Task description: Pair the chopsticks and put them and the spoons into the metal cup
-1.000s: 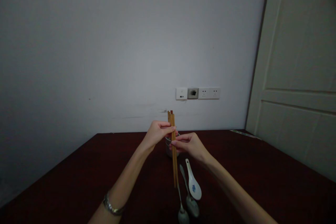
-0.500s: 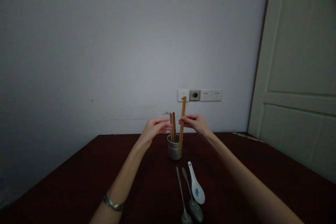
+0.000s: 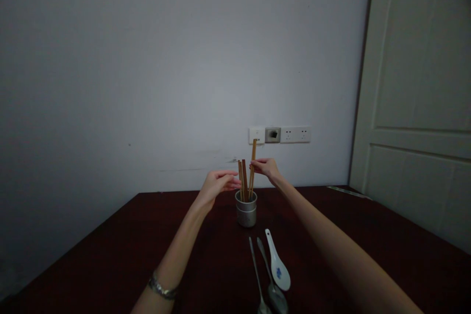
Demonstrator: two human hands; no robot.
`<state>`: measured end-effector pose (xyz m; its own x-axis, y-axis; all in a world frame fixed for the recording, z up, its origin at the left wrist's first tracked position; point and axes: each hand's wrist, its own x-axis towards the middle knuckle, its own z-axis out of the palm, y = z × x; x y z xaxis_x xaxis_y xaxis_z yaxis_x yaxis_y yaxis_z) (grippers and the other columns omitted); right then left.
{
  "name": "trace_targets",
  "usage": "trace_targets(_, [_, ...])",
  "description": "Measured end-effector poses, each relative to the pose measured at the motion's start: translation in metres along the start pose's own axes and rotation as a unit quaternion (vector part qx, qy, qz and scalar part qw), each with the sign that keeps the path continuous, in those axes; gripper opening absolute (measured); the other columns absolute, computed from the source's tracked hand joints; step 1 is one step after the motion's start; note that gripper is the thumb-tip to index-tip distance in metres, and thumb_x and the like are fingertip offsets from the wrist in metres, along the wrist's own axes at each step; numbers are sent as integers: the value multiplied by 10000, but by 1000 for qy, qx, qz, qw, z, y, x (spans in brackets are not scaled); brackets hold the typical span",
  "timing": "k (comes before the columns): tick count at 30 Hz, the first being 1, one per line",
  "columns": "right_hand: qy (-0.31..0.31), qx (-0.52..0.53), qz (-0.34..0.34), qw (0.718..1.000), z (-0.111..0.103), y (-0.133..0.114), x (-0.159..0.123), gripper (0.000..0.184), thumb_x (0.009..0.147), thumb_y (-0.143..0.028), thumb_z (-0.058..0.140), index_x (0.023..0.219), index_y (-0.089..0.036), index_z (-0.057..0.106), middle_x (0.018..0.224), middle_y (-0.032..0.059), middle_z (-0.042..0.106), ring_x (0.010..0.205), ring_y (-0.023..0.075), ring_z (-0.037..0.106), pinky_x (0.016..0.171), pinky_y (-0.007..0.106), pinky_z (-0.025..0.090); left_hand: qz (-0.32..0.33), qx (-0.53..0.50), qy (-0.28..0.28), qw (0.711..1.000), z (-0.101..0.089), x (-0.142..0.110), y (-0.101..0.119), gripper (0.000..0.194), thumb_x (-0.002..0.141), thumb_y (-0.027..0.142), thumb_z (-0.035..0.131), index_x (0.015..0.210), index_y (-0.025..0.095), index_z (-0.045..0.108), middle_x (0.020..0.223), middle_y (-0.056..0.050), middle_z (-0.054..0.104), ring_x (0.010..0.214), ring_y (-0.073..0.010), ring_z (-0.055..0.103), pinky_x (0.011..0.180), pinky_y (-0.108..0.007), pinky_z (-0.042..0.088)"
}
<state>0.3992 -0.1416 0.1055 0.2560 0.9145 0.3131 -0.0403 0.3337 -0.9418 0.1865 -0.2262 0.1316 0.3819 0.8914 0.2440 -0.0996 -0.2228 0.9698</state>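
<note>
My right hand [image 3: 264, 167] pinches light wooden chopsticks [image 3: 254, 149] between thumb and fingers. They stand nearly upright, with their lower ends inside a grey metal cup [image 3: 246, 216]. In the cup, to the left, stand other chopsticks [image 3: 245, 179], light and reddish-brown. My left hand [image 3: 221, 182] is beside these, fingers stretched out toward them with nothing held; I cannot tell whether the fingertips touch them. The lower ends in the cup are hidden by its wall.
Nearer me on the dark red table [image 3: 121, 245] lie a white spoon [image 3: 278, 266] with a blue mark and two metal spoons [image 3: 275, 297] [image 3: 256, 272]. Behind the table is a wall with sockets [image 3: 295, 134]; a pale panelled door [image 3: 423, 167] stands at the right.
My right hand has moved left and carried the chopsticks from in front of the cup's right side to inside its rim. My left hand has barely moved.
</note>
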Motion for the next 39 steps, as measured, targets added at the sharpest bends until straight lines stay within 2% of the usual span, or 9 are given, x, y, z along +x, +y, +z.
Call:
trace_targets(6, [8, -43, 14, 999, -1, 26, 2, 143, 568, -215, 714, 578, -89, 645, 542, 58, 649, 491, 114, 583, 532, 228, 487, 7, 1, -5, 1000, 1, 0, 0, 203, 701, 198, 562, 858, 84, 623, 731, -108, 682, 654, -154, 641, 704, -293, 490])
trace_targets(13, [1, -91, 25, 996, -6, 44, -1, 161, 568, -257, 708, 596, -101, 674, 553, 52, 657, 468, 96, 550, 472, 201, 433, 13, 3, -17, 1000, 1, 0, 0, 186, 705, 220, 567, 822, 91, 631, 723, -106, 680, 648, -156, 639, 700, -294, 489])
trace_targets(23, [0, -109, 39, 993, -2, 60, -10, 123, 587, -235, 692, 595, -114, 671, 542, 39, 656, 488, 116, 573, 491, 214, 440, 13, 6, -29, 999, 5, -3, 2, 190, 695, 237, 580, 796, 85, 628, 688, -99, 671, 620, -156, 635, 673, -283, 486])
trace_targets(39, [-21, -144, 57, 988, -2, 80, -15, 228, 577, -321, 709, 620, -98, 687, 513, 45, 648, 521, 144, 597, 481, 201, 436, 24, 6, -24, 999, 7, -1, -2, 204, 702, 269, 569, 766, 87, 637, 646, -84, 659, 571, -147, 623, 648, -291, 486])
